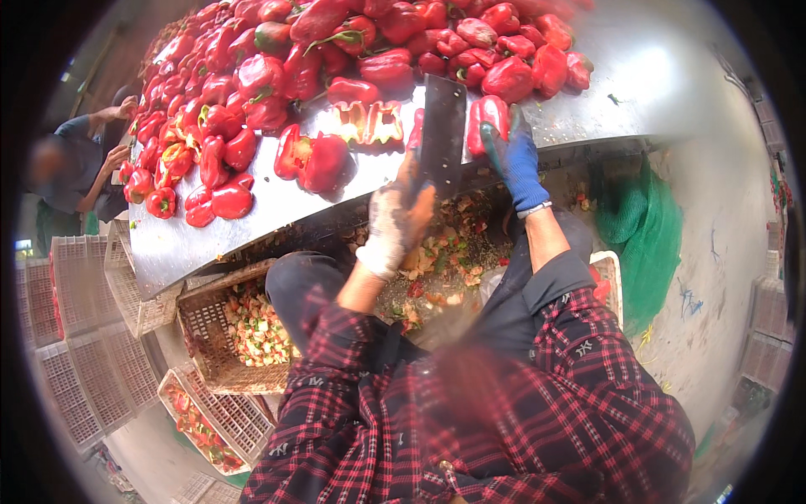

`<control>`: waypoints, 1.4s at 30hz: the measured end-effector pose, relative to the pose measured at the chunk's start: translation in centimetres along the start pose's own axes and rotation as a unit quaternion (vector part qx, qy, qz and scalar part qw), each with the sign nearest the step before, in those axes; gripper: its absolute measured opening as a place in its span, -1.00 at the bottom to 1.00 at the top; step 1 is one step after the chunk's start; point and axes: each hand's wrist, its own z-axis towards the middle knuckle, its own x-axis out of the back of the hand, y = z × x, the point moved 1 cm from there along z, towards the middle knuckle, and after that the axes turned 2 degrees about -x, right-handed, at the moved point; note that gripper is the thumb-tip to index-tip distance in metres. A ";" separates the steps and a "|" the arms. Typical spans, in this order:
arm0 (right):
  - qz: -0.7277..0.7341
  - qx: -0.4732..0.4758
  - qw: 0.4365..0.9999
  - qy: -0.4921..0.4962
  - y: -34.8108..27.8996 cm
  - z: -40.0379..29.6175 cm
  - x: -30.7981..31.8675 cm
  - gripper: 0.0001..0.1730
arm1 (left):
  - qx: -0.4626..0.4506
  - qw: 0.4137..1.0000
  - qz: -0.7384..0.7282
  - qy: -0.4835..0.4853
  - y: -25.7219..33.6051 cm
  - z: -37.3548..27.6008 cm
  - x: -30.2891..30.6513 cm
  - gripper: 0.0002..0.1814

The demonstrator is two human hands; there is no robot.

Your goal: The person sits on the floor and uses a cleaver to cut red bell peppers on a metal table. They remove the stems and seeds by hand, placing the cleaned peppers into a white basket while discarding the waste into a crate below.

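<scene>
My left hand (398, 220), in a whitish, stained glove, grips a broad, dark-bladed cleaver (444, 135) whose handle is hidden in the fist. The blade stands over the table's near edge and points away from me. Just right of the blade, my right hand (519, 160), in a blue glove with dark fingertips, holds a whole red bell pepper (485, 123) against the metal tabletop (252, 249). A red pepper part (415, 129) shows left of the blade, partly covered. Farther left are two pepper halves (367, 121), cut faces up, and a split red pepper (321, 160).
A large heap of red bell peppers (384, 66) covers the far table. Below the table lie pepper scraps (450, 258). Plastic crates (220, 378) with trimmings stand at left, a green mesh bag (648, 220) at right. Another person (82, 151) works at the far left.
</scene>
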 end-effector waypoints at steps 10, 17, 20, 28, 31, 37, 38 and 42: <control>-0.113 -0.051 0.987 -0.106 -1.6 0.7 2.4 -0.35 | 0.049 0.984 0.168 -0.017 1.0 -1.0 -5.8 -0.36; -0.128 -0.008 0.991 -0.031 -0.8 0.7 1.6 -0.44 | 0.046 0.963 0.263 -0.019 2.4 1.6 -6.8 -0.66; -0.106 -0.013 0.994 -0.035 -0.2 0.9 1.4 -0.46 | 0.093 0.951 0.284 -0.076 4.0 3.5 -7.5 -0.69; -0.096 0.046 0.994 0.010 1.7 0.9 -1.7 -0.41 | 0.078 0.968 0.222 -0.082 -1.0 9.4 -9.8 -0.51; -0.035 0.030 0.999 -0.024 0.7 1.6 -2.1 -0.33 | 0.099 0.963 0.240 -0.076 0.5 9.5 -7.5 -0.69; -0.021 0.099 0.995 -0.012 -1.1 5.0 -4.3 -0.45 | 0.056 0.996 0.054 0.046 1.0 2.8 4.2 -0.53; -0.041 0.118 0.992 0.002 -0.7 5.3 -4.1 -0.45 | 0.079 0.992 -0.042 0.085 0.8 1.2 6.6 -0.50; -0.031 0.193 0.978 0.075 -6.8 3.3 -1.7 -0.49 | 0.103 0.948 -0.145 0.264 0.1 -5.0 17.4 -0.58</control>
